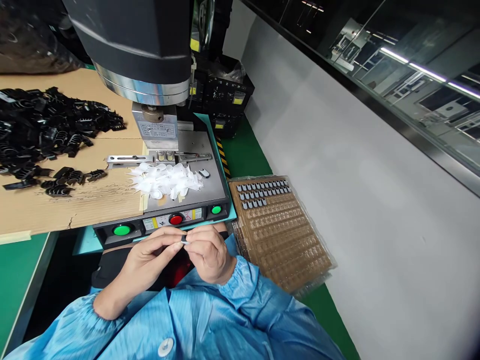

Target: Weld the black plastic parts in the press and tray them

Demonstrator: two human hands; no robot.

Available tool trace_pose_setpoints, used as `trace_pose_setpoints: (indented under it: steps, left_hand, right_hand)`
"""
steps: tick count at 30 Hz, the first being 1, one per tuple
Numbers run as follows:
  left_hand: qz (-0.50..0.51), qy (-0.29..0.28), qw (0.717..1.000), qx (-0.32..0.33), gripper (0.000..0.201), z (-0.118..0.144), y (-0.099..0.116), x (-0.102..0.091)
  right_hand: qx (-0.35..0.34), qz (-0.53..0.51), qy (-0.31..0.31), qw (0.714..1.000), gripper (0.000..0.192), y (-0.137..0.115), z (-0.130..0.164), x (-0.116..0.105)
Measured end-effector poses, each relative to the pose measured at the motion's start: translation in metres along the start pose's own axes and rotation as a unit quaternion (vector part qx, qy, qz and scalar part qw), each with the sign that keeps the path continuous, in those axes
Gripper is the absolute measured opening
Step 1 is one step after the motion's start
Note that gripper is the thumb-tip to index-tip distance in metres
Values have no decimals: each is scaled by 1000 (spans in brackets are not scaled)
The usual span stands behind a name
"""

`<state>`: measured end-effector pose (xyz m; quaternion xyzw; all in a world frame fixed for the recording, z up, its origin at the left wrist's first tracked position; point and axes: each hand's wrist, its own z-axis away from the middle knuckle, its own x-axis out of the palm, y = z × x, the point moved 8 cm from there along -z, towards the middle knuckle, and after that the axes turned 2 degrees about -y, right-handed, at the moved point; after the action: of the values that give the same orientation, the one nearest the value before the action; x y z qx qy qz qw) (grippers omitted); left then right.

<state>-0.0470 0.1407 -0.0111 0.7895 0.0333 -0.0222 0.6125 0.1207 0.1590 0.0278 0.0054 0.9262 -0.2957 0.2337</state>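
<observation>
Between the fingertips of both hands, just in front of the machine's button panel, is a small black-and-white plastic part. My left hand pinches it from one side. From the other side my right hand grips it with curled fingers, which hide much of it. Ahead of the hands, a heap of thin white plastic pieces lies on the metal machine bed. One loose black-and-white part rests at the right of that heap.
A press head hangs over the bed. Green buttons and a red button line its front. Black plastic parts are piled on cardboard at left. At right, a clear tray holds rows of small parts beside a grey wall.
</observation>
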Motion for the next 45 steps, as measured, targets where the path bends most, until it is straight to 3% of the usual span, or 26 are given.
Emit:
trace_pose_setpoints:
  steps: [10, 15, 20, 26, 32, 45]
  left_hand:
    - [3, -47, 999, 7, 16, 1, -5, 3]
    - [-53, -32, 998, 26, 21, 3, -1, 8]
    - [-137, 13, 988, 73, 20, 5, 13, 7]
    - [-174, 16, 982, 70, 23, 7, 11, 7]
    - [-217, 15, 973, 80, 23, 10, 10, 11]
    - [-236, 29, 966, 106, 18, 12, 21, 13]
  right_hand:
    - [13, 4, -16, 1000, 36, 8, 6, 1]
    - [119, -34, 5, 992, 30, 22, 10, 0]
    - [208, -138, 29, 968, 28, 39, 20, 15]
    - [219, -162, 54, 961, 18, 41, 26, 22]
    - [248, -125, 39, 960, 16, 40, 24, 20]
    - [231, -79, 23, 970, 24, 34, 14, 16]
